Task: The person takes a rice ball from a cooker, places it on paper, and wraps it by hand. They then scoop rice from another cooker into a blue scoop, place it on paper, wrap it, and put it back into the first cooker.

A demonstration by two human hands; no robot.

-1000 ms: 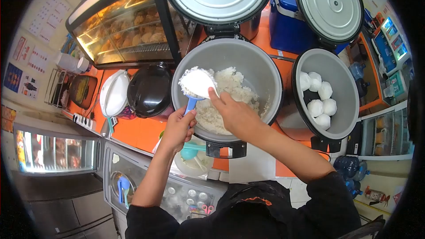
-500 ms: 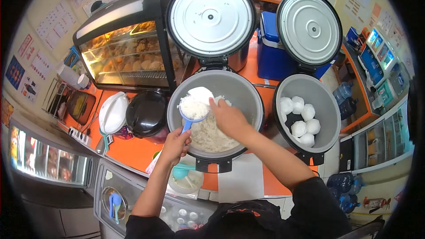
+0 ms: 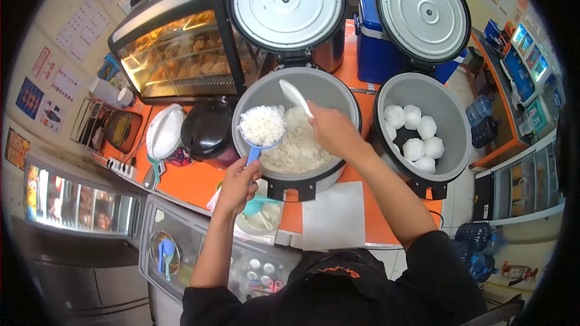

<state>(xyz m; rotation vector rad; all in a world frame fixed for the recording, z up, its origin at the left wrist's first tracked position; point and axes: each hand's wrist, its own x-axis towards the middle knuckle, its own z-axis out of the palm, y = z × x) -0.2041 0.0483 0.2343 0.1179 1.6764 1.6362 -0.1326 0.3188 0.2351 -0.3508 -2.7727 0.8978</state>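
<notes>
My left hand (image 3: 241,182) is closed round the handle of a blue scoop (image 3: 254,155), which is heaped with white rice (image 3: 262,125). The scoop hangs over the left front rim of a large open rice cooker (image 3: 338,99) with more cooked rice (image 3: 299,148) inside. Over the right side of this pot, my right hand (image 3: 331,133) grips a white rice paddle (image 3: 295,95). The paddle's blade points up and to the left, apart from the scoop.
A second open cooker (image 3: 454,139) on the right holds several white wrapped bundles (image 3: 426,127). A sheet of white paper (image 3: 333,217) lies before the first cooker. Left stand a black lidded pot (image 3: 208,127) and a lit glass food warmer (image 3: 181,60). A bowl with a turquoise scoop (image 3: 257,205) is near my left forearm.
The paddle has lifted off the rice in the scoop and now tilts upright to its right. My right hand has moved slightly right. The camera view has shifted.
</notes>
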